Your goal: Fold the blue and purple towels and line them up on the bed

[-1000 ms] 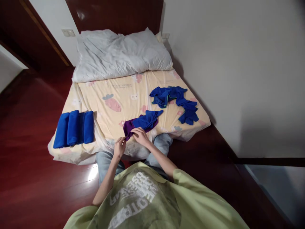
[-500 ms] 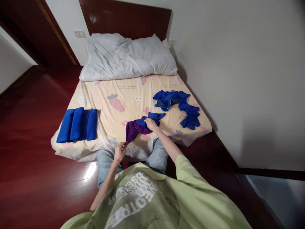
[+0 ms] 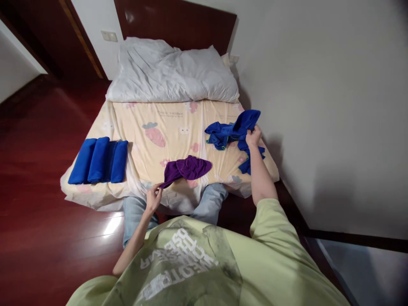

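My left hand (image 3: 154,197) pinches the near left corner of a purple towel (image 3: 191,168), which lies crumpled near the front edge of the bed. Out to the right, my right hand (image 3: 254,136) is closed on a blue towel (image 3: 247,121) and holds it up over the right side of the bed. Under and beside it lie more crumpled blue towels (image 3: 218,134), some with green edging. On the left of the bed rest several blue towels (image 3: 99,161), rolled or folded, side by side.
The bed (image 3: 178,119) has a yellow patterned sheet. A white quilt (image 3: 175,76) is bunched against the dark headboard (image 3: 178,25). A grey wall (image 3: 318,106) runs along the right side. My legs (image 3: 207,204) touch the bed's front edge.
My right hand has carried a blue towel off the purple one, to the right and away from me, over the blue pile. My left hand keeps its pinch on the purple towel.
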Tool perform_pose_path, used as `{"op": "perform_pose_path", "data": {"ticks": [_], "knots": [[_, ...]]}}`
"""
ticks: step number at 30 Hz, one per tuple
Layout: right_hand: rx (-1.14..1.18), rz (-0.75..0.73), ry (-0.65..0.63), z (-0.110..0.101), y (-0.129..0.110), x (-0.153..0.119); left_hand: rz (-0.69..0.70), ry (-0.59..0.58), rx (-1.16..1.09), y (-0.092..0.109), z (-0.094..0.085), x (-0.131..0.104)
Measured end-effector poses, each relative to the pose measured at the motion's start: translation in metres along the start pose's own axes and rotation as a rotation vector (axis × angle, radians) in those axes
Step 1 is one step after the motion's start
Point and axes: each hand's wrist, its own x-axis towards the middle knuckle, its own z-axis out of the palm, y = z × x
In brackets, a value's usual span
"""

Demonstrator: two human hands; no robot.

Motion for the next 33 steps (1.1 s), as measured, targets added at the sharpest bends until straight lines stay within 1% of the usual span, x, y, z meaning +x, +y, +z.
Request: {"op": "perform_pose_path", "data": {"ticks": [2,4,6,7,9,10,12,13,15,17,19,22,24,27,29,31,33], "knots": [[-0.021,0.098,-0.185,-0.007,0.007,-0.022,0.019,0.012,0.001,0.007,0.001,0.002],[-0.043,0.183,-0.382,-0.005,0.002,-0.060,0.036,0.023,0.005,0.015,0.002,0.005],[-0.038,0.179,-0.551,0.003,-0.017,-0.112,0.059,0.027,0.015,0.024,0.003,0.010],[-0.004,0.151,-0.641,0.008,-0.032,-0.142,0.076,0.030,0.018,0.029,0.002,0.014],[0.105,0.045,-0.798,0.021,-0.068,-0.205,0.122,0.043,0.019,0.042,0.001,0.023],[0.157,-0.041,-0.845,0.028,-0.087,-0.236,0.148,0.055,0.016,0.050,0.000,0.028],[0.211,-0.260,-0.854,0.042,-0.123,-0.287,0.203,0.077,0.007,0.068,-0.004,0.039],[0.189,-0.310,-0.832,0.049,-0.139,-0.306,0.233,0.083,0.005,0.078,-0.006,0.045],[0.109,-0.297,-0.782,0.064,-0.160,-0.329,0.295,0.083,0.005,0.097,-0.012,0.054],[0.028,-0.215,-0.737,0.077,-0.170,-0.333,0.341,0.076,0.002,0.113,-0.020,0.062],[0.000,-0.149,-0.701,0.087,-0.169,-0.325,0.361,0.072,-0.008,0.126,-0.029,0.066],[0.119,-0.118,-0.626,0.092,-0.158,-0.302,0.357,0.102,-0.029,0.135,-0.045,0.069],[0.265,-0.086,-0.525,0.090,-0.151,-0.284,0.340,0.157,-0.044,0.135,-0.058,0.071],[0.438,0.014,-0.339,0.079,-0.139,-0.252,0.299,0.295,-0.108,0.129,-0.080,0.074],[0.471,0.084,-0.232,0.072,-0.129,-0.229,0.267,0.408,-0.194,0.123,-0.097,0.077],[0.446,0.138,-0.138,0.066,-0.115,-0.206,0.235,0.512,-0.280,0.118,-0.116,0.081],[0.402,0.189,-0.080,0.064,-0.100,-0.187,0.213,0.586,-0.319,0.113,-0.131,0.084]]}}
